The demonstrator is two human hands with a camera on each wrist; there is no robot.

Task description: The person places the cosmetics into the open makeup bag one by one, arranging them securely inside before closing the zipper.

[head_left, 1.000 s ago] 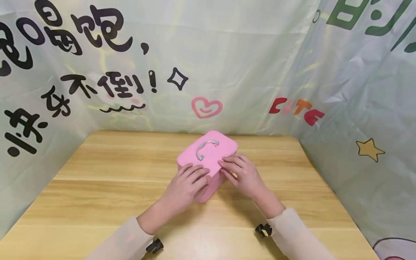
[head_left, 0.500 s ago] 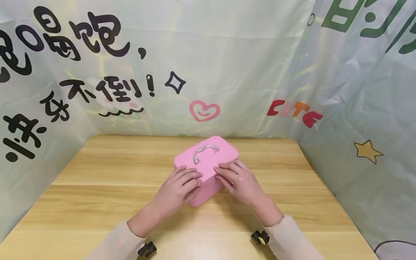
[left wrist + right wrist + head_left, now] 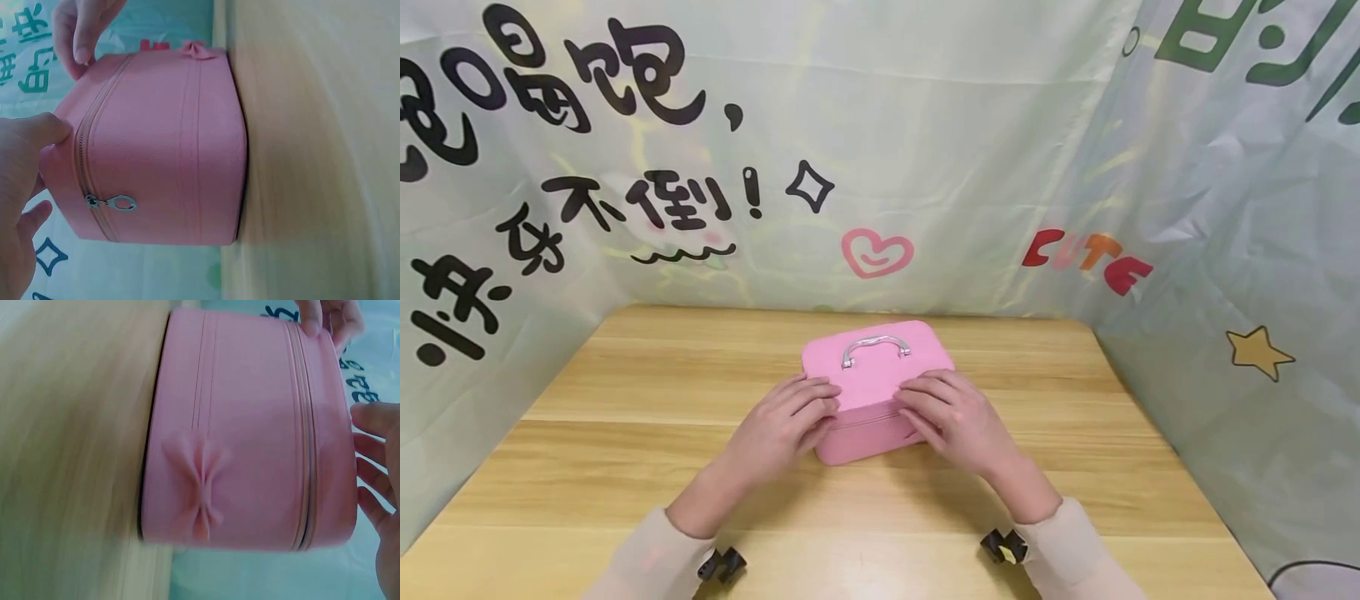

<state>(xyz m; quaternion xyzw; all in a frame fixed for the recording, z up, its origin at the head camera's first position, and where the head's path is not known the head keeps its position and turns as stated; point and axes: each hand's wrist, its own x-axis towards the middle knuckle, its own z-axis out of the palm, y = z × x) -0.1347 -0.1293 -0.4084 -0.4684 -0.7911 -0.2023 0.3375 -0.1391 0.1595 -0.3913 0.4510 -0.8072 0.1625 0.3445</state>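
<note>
A pink zippered cosmetic case (image 3: 867, 385) stands on the table with its lid down and a silver handle (image 3: 876, 342) on top. My left hand (image 3: 781, 423) touches the lid's front left corner; its relaxed fingers lie on the top edge. At the front right, my right hand (image 3: 964, 419) rests loosely bent fingertips on the lid's edge, thumb lower down. The left wrist view shows a ring-shaped zipper pull (image 3: 122, 202) on one side of the case. A pink bow (image 3: 201, 486) decorates the front in the right wrist view.
The wooden table (image 3: 647, 467) extends around the case. A printed fabric backdrop (image 3: 970, 150) encloses its back and sides. Small black devices sit at both wrists, such as the black wrist device (image 3: 1004, 547) on the right.
The case has turned on the table, so its front now faces more squarely toward me. My left hand has shifted left with its corner; my right hand has stayed near the same spot.
</note>
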